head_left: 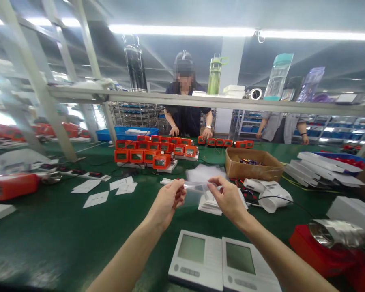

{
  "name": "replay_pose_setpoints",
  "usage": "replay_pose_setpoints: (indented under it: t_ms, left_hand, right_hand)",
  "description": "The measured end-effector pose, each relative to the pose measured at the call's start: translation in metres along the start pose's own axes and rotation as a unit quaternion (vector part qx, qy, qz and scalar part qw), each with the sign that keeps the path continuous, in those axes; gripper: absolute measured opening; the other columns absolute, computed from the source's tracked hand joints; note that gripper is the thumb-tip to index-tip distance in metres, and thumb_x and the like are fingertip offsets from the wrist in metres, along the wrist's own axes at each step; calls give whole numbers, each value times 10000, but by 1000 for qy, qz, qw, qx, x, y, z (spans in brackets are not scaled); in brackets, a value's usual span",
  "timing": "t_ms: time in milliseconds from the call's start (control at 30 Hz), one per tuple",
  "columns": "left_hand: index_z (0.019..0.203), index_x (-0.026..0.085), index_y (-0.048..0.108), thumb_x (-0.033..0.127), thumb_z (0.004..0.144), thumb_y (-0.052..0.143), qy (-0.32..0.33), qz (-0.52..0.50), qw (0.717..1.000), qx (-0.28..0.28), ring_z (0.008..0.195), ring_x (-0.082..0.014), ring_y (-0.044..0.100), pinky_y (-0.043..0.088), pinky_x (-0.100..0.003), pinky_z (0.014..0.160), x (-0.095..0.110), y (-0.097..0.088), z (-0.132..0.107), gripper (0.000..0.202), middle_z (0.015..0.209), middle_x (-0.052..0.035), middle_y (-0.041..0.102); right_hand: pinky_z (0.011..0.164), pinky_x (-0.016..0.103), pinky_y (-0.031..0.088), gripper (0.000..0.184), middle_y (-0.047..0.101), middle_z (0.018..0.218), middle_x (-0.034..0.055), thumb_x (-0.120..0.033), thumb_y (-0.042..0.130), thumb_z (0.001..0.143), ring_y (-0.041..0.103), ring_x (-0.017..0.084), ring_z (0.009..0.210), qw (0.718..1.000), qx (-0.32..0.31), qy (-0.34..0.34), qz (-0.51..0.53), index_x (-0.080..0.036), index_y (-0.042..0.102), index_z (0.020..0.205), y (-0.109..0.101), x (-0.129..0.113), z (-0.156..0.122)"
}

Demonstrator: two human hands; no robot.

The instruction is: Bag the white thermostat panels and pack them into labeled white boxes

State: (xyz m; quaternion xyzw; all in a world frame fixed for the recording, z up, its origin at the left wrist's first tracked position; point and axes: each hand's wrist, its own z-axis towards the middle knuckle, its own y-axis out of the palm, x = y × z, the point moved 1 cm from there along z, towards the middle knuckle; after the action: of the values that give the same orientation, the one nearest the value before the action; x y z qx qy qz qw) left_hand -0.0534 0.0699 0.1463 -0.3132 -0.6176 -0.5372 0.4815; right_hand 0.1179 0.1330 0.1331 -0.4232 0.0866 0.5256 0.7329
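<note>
My left hand point(169, 199) and my right hand point(228, 198) are raised over the middle of the green table. Between them stretches a thin clear plastic film point(196, 186), pinched at one end by each hand; whether it is a bag or a single sheet I cannot tell. Just behind lies a pile of similar clear plastic point(202, 172). Under my right hand sits a small stack of white papers point(211, 207), partly hidden. Nearer to me, two white devices with grey screens, a left one point(197, 259) and a right one point(246, 265), lie face up side by side, my right forearm passing over one.
Rows of orange-framed devices point(149, 156) stand at the back. A cardboard box point(252, 164) is at right, near white plastic parts point(273, 196). Loose white papers point(96, 199) lie left. A shelf point(176, 98) with bottles crosses above; a co-worker point(187, 117) stands opposite.
</note>
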Motion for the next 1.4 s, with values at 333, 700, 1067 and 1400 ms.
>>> replay_pose_setpoints:
  t_ms: [333, 700, 1067, 1400]
  left_hand:
    - [702, 154, 631, 265, 720, 700, 60, -99, 986, 119, 802, -123, 581, 528, -208, 689, -9, -34, -77, 132, 806, 5, 633]
    - [1039, 143, 656, 462, 769, 677, -129, -154, 967, 154, 846, -205, 664, 561, -261, 644, -88, -35, -181, 418, 1051, -132, 684]
    - [664, 125, 665, 436, 634, 786, -100, -64, 963, 240, 432, -70, 515, 304, -135, 320, -99, -48, -171, 336, 603, -35, 653]
    - [756, 187, 682, 310, 695, 630, -26, -178, 954, 242, 934, -263, 644, 569, -345, 729, -56, -61, -180, 146, 1006, -60, 694]
  right_hand:
    - [768, 309, 479, 173, 679, 865, 62, -198, 496, 936, 582, 181, 838, 962, -66, -257, -63, -176, 667, 918, -9, -30, -34]
    - [728, 374, 454, 366, 655, 870, 143, -141, 296, 967, 556, 262, 891, 901, -173, -379, -122, -79, 656, 954, 19, -60, -113]
    - [744, 382, 473, 258, 667, 918, 130, -106, 395, 940, 581, 261, 917, 907, -202, -355, -103, -107, 653, 945, 23, -55, -130]
    - [742, 333, 495, 219, 687, 946, 60, -386, 534, 904, 615, 201, 863, 966, -225, -14, 126, -232, 646, 1013, 11, -56, -125]
